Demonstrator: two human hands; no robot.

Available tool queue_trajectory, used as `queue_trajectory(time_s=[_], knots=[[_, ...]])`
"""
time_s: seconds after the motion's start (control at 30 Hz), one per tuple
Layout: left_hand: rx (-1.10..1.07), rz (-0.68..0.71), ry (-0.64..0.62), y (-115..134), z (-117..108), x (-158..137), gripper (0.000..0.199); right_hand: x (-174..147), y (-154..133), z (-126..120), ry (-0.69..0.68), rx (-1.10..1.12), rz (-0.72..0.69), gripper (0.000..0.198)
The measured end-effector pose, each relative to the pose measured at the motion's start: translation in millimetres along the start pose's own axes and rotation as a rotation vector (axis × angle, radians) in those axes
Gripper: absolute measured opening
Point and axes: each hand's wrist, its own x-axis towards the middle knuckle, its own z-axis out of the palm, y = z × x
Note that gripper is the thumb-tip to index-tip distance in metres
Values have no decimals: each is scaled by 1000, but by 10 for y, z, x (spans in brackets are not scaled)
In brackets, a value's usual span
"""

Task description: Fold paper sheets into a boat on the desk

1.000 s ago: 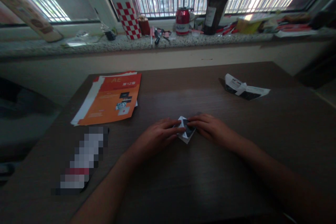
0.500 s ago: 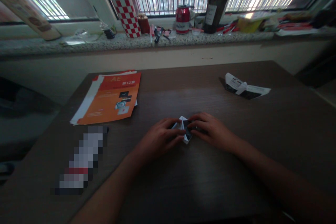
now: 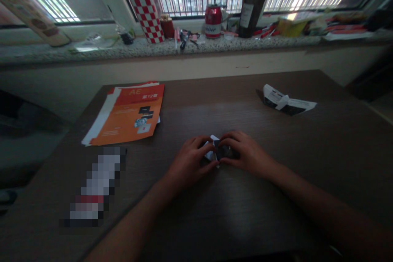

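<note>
Both hands meet over a small piece of folded paper [image 3: 210, 155], white and dark, which lies near the middle of the brown table [image 3: 239, 217]. The left hand [image 3: 190, 159] grasps it from its side, fingers curled along the far part and thumb at the near edge; the right hand [image 3: 245, 151] holds the other side in the same arched way — how hard either one presses, I cannot tell. The fingers cover much of the paper.

Containers stand along the speckled windowsill [image 3: 150, 50]. A tall white vessel [image 3: 144, 12] has a red check pattern round its lower part, and a small red jar [image 3: 167, 28] sits just beside it. A red can [image 3: 213, 22] stands upright, its contents hidden. The cup [image 3: 250, 12] to its right looks dark inside below a clear top and bears a pale label. Farther right is a yellow container [image 3: 289, 28] — what it holds is too blurred to tell.

On the table, an orange booklet [image 3: 129, 120] lies at the far left, above a pixelated object [image 3: 95, 184]. A second folded paper piece [image 3: 288, 103] rests at the far right, well apart from the hands.
</note>
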Motion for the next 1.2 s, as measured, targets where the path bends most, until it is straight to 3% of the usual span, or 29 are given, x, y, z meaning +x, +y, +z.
queue_trajectory(time_s=[0.5, 0.63, 0.83, 0.97, 1.2], knots=[[-16, -43, 28, -29, 24, -16, 52, -18, 13, 25, 0, -3, 18, 57], [82, -43, 45, -20, -6, -33, 51, -25, 35, 34, 1, -15, -7, 55], [119, -73, 46, -13, 7, -22, 24, 5, -1, 24, 33, 48, 28, 33], [112, -104, 56, -12, 32, -18, 35, 20, -14, 69, 98, 51, 113, 41], [87, -201, 42, -15, 51, -26, 43, 30, 2, 109, 82, 86, 142, 33]])
